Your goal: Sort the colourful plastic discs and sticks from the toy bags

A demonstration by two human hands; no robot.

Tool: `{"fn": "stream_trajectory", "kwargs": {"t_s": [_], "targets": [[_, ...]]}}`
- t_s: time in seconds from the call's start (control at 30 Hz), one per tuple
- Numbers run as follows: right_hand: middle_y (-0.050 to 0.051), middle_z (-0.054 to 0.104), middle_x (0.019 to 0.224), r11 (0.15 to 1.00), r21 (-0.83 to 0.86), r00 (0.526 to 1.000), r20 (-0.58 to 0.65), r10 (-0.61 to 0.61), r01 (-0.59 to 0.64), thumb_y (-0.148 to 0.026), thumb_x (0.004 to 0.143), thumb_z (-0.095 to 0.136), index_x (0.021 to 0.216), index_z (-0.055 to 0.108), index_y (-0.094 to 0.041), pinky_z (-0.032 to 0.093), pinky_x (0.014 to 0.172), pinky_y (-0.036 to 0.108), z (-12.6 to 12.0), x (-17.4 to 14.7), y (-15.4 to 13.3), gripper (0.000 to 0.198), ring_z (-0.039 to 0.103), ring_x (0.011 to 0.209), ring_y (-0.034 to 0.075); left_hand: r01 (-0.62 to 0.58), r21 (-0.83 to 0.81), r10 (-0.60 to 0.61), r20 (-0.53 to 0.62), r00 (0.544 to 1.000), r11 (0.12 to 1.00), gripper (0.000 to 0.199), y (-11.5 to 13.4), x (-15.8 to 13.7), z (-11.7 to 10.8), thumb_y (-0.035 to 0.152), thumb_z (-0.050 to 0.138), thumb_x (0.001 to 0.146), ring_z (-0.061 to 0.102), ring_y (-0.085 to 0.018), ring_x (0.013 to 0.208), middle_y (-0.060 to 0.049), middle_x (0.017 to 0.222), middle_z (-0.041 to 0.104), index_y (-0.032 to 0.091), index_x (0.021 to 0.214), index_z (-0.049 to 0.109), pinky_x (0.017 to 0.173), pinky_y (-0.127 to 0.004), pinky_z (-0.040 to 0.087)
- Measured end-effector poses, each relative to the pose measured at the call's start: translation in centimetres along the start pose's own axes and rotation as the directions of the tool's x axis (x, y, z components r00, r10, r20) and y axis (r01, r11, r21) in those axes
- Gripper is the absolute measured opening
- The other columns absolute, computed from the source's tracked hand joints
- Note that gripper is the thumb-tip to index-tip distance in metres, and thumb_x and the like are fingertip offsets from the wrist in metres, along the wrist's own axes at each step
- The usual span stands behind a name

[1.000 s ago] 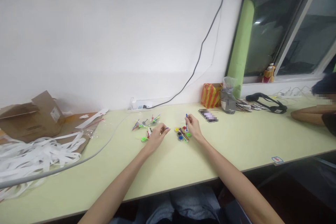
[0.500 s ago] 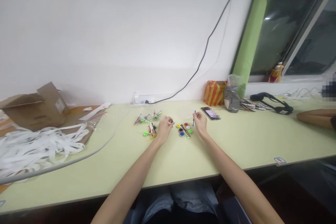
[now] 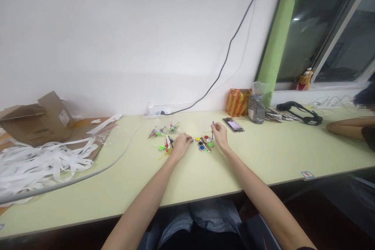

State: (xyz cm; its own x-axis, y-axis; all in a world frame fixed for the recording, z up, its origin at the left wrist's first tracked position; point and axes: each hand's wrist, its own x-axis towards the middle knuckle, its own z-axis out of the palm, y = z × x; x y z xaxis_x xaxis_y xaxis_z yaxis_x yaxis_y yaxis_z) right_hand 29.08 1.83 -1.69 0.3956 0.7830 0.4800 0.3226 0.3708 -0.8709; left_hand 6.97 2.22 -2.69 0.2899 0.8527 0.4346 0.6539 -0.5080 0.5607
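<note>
My right hand (image 3: 219, 136) pinches a thin blue stick (image 3: 213, 130) with arrow-like ends, held upright above the table. My left hand (image 3: 181, 145) is closed, fingertips together on a small blue piece (image 3: 192, 140) that is mostly hidden. Between the hands lie several small round discs in different colours, among them a blue disc (image 3: 201, 148), a red disc (image 3: 206, 137) and a green disc (image 3: 210, 145). A bundle of thin coloured sticks (image 3: 206, 144) rests among them. Left of my left hand, partly covered by it, are loose coloured plastic pieces (image 3: 166, 144).
More coloured pieces in clear wrapping (image 3: 164, 129) lie behind. A phone (image 3: 233, 125), a striped bag (image 3: 238, 102), a grey bag (image 3: 256, 109) and a black headset (image 3: 301, 113) stand right. White straps (image 3: 49, 164), a cardboard box (image 3: 38, 121) and a grey cable (image 3: 96, 174) lie left. Another person's arm (image 3: 345, 125) rests far right.
My left hand has lowered slightly toward the table, beside the discs. My right hand has shifted a little left with the blue stick still upright in it. The view has turned slightly.
</note>
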Motion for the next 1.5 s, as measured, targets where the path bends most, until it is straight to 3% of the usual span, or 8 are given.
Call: {"fn": "stream_trajectory", "kwargs": {"t_s": [0.17, 0.33, 0.57, 0.87, 1.5], "targets": [[0.001, 0.057, 0.062, 0.999, -0.039, 1.000, 0.007, -0.003, 0.003, -0.044, 0.083, 0.055, 0.076, 0.059, -0.019, 0.040, 0.060, 0.029, -0.1, -0.2, -0.4, 0.027, 0.050, 0.059, 0.016, 0.073, -0.014, -0.074, -0.034, 0.997, 0.997, 0.028, 0.2, 0.0, -0.2, 0.040, 0.056, 0.091, 0.062, -0.021, 0.082, -0.006, 0.085, 0.069, 0.018, 0.101, 0.069, 0.075, -0.032, 0.043], [0.000, 0.056, 0.061, 0.998, -0.057, 1.000, -0.011, -0.002, 0.002, -0.044, 0.083, 0.054, 0.075, 0.058, -0.019, 0.039, 0.060, 0.028, -0.2, -0.3, -0.5, 0.027, 0.048, 0.057, 0.016, 0.111, -0.049, -0.112, -0.024, 0.993, 0.993, 0.021, 0.3, 0.0, -0.3, 0.035, 0.059, 0.087, 0.062, -0.019, 0.072, -0.002, 0.076, 0.068, 0.020, 0.099, 0.067, 0.064, -0.028, 0.040], [0.000, 0.056, 0.061, 0.996, -0.076, 0.999, -0.003, -0.041, 0.041, -0.043, 0.084, 0.053, 0.075, 0.058, -0.020, 0.039, 0.060, 0.029, -0.2, -0.5, -0.6, 0.025, 0.049, 0.057, 0.017, 0.095, -0.081, -0.096, 0.000, 0.995, 0.992, 0.017, -0.1, 0.4, 0.2, 0.021, 0.059, 0.081, 0.062, -0.017, 0.075, -0.003, 0.085, 0.069, 0.019, 0.095, 0.068, 0.068, -0.028, 0.044], [0.001, 0.058, 0.060, 0.994, -0.097, 0.998, 0.048, -0.040, 0.044, -0.043, 0.085, 0.052, 0.078, 0.059, -0.020, 0.040, 0.061, 0.029, 0.0, -0.9, -0.8, 0.026, 0.050, 0.056, 0.017, 0.077, -0.043, -0.078, -0.001, 0.997, 0.996, 0.013, 0.0, 0.8, 0.0, 0.022, 0.058, 0.083, 0.061, -0.019, 0.075, -0.005, 0.084, 0.071, 0.018, 0.082, 0.071, 0.070, -0.030, 0.043], [0.000, 0.060, 0.056, 0.999, -0.011, 0.998, 0.049, -0.032, 0.033, -0.044, 0.083, 0.057, 0.074, 0.061, -0.018, 0.042, 0.060, 0.027, -0.2, -1.0, -1.9, 0.028, 0.055, 0.056, 0.016, 0.122, -0.024, -0.122, 0.001, 0.993, 0.992, 0.015, 0.7, 0.7, -0.2, 0.030, 0.065, 0.083, 0.065, -0.019, 0.076, -0.005, 0.081, 0.074, 0.018, 0.083, 0.074, 0.067, -0.027, 0.043]]}}
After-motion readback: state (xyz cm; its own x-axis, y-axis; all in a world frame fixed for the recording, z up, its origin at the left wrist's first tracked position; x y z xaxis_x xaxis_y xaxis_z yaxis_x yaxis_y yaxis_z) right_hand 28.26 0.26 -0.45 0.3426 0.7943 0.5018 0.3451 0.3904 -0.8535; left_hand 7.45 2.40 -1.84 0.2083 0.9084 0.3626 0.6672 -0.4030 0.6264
